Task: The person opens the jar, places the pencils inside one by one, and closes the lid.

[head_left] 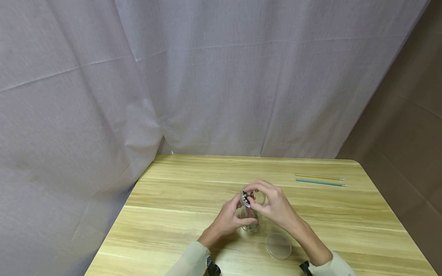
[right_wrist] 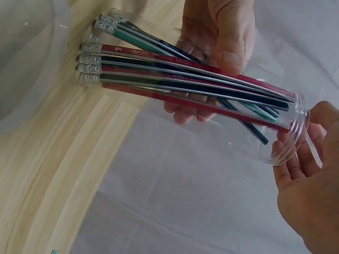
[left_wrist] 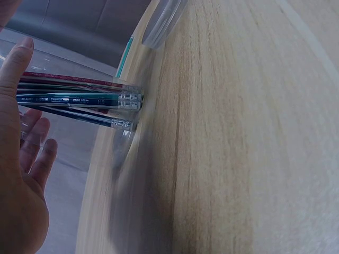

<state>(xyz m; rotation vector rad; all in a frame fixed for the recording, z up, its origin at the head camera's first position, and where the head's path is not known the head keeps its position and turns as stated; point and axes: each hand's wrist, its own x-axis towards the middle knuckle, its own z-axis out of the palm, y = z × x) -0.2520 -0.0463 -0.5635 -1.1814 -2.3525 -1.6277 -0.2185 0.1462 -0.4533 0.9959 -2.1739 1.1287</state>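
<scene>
A clear plastic jar [right_wrist: 243, 140] full of pencils [right_wrist: 196, 79] stands on the table, its mouth upward in the head view. My left hand [head_left: 228, 218] holds it round the side, thumb across the front. Red, dark and green pencils show through the wall, their metal ferrules [left_wrist: 130, 100] down at the jar's bottom. At the mouth, my right hand [head_left: 276, 203] has its thumb and fingers curled at the rim [right_wrist: 299, 132]. The pencils' upper ends sit just inside the mouth.
A clear round lid [head_left: 278, 246] lies on the wooden table [head_left: 165, 230] at the near right of the jar. A yellow pencil [head_left: 319, 177] and a teal pencil [head_left: 321, 183] lie side by side at the back right. Grey curtains [head_left: 221, 96] hang behind the table.
</scene>
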